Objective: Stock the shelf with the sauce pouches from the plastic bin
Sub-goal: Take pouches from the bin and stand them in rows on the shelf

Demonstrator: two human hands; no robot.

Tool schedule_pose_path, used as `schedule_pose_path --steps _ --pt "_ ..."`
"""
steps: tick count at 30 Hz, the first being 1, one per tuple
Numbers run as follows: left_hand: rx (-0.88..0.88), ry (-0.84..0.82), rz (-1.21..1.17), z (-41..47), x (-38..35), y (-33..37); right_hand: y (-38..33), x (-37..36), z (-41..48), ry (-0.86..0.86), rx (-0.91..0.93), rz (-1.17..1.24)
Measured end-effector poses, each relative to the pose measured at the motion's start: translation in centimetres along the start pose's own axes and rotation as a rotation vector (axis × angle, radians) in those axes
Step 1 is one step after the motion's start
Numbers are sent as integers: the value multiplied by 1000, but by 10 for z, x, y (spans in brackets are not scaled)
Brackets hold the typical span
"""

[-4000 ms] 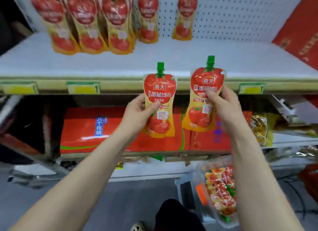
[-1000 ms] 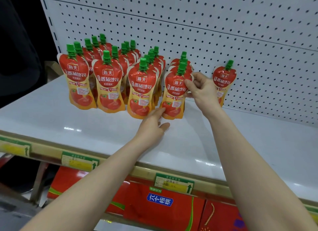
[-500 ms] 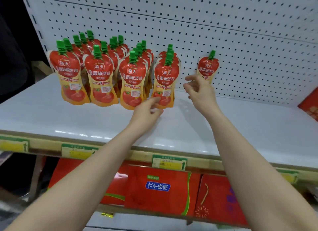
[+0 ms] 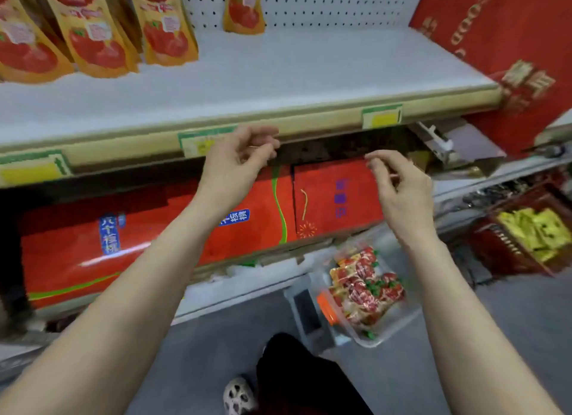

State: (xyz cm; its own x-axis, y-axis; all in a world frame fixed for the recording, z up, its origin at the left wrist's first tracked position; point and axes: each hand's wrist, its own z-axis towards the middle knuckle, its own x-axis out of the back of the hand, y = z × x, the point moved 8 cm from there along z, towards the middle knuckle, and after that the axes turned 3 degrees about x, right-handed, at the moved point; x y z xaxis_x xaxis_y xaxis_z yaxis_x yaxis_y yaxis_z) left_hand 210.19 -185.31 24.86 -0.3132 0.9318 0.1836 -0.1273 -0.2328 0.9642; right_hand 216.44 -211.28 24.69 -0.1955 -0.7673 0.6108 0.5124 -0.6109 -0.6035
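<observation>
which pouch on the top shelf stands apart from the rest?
The rightmost pouch, alone at the back of the shelf; the other pouches crowd together at the left.

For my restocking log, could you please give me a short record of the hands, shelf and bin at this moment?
Left hand: empty, fingers loosely curled, in front of the shelf edge
Right hand: empty, fingers loosely curled
Shelf: sauce pouches standing at its left
Plastic bin: on the floor, holding loose pouches
Task state: more pouches left to stock
</observation>
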Motion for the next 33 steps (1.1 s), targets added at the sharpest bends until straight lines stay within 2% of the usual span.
schedule_pose_path --steps 6,11,13,16,19,22,26,30,33 --pt "203 -221 61 -52 -114 -93 147 23 -139 -72 -381 -93" --pt "400 -416 139 -92 -213 -177 253 16 -216 -235 -676 -143" --pt "491 -445 146 -103 -252 -211 296 6 -230 -314 -769 -130" --pt "607 -492 207 -115 -308 -266 364 -20 -236 -467 -836 -170" --pt "686 -555 299 -126 -356 -329 432 -61 -238 -696 -860 -242" --pt "701 -563 446 -128 -386 -383 487 -106 -236 -916 -806 -358" --pt "701 -642 686 -133 -413 -434 532 -158 -246 -1071 -792 -328" --pt "692 -664 848 -141 -425 -461 542 -184 -255 -1108 -855 -242" --pt "702 -629 943 -133 -426 -467 547 -182 -256 -1046 -986 -150"
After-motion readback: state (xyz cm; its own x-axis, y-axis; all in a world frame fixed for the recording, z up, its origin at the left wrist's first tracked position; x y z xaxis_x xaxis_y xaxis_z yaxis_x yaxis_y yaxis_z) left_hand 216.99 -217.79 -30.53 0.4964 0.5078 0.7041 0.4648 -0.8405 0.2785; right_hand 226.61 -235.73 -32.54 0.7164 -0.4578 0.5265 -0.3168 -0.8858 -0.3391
